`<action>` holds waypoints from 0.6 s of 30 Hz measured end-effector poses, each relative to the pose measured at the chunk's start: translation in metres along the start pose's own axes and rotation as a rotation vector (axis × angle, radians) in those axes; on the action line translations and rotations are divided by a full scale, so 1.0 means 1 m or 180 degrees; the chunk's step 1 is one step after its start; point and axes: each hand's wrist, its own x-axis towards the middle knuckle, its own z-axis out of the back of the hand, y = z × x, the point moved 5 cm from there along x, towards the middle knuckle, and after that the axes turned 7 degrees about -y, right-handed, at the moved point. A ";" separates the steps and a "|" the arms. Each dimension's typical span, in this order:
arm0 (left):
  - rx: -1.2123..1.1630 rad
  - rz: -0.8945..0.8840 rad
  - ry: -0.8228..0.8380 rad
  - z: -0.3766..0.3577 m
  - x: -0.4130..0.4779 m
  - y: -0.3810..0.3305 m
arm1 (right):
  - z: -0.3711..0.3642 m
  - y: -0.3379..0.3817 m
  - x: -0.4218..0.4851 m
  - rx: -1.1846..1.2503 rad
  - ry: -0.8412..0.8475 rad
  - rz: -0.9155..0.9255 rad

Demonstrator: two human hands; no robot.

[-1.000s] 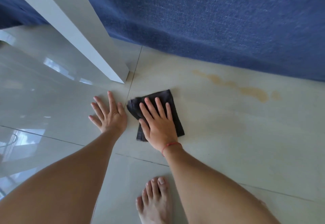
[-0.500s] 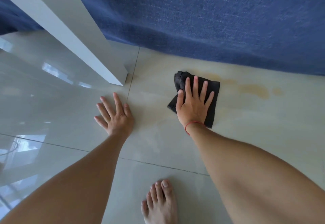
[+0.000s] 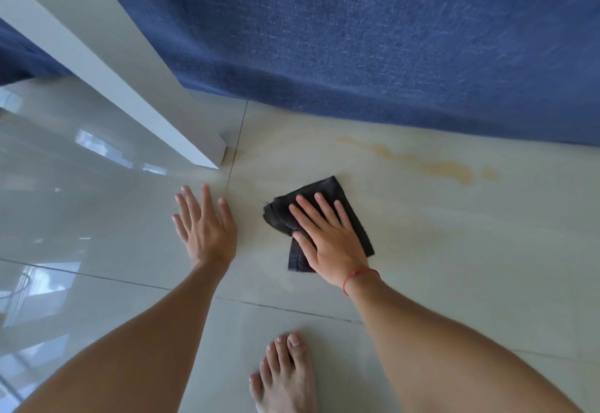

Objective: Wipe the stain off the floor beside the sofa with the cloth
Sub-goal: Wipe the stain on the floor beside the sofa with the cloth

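Two bare hands flat on the pale tiled floor (image 3: 454, 266), left hand (image 3: 204, 227) spread and empty, right hand (image 3: 328, 244) spread, pressing one dark cloth (image 3: 354, 214), one yellowish stain (image 3: 448, 169) beyond its fingertips, near one blue sofa (image 3: 373, 39), one bare foot (image 3: 287, 377) below.

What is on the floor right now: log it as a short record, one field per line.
surface: glossy pale tile floor
stain: yellowish streak near the blue sofa, uncovered
cloth: dark, folded, lying short of the stain
right hand: flat on the cloth
left hand: flat on bare tile, beside the cloth
other: white panel; bare foot
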 end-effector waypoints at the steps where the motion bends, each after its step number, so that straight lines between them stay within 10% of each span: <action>1: -0.0003 -0.0294 -0.0100 0.002 -0.006 -0.008 | 0.006 -0.014 -0.007 0.0011 -0.0033 -0.0166; 4: 0.0124 -0.0920 0.0097 -0.011 -0.015 -0.031 | 0.019 -0.052 -0.016 -0.0027 -0.0037 -0.0698; 13: 0.0454 -0.0060 0.0760 -0.040 -0.001 -0.042 | 0.026 -0.079 0.059 0.0066 -0.0532 -0.2284; 18: 0.0526 -0.0051 0.0761 -0.041 0.000 -0.042 | 0.018 -0.048 0.101 0.0075 -0.0487 -0.1753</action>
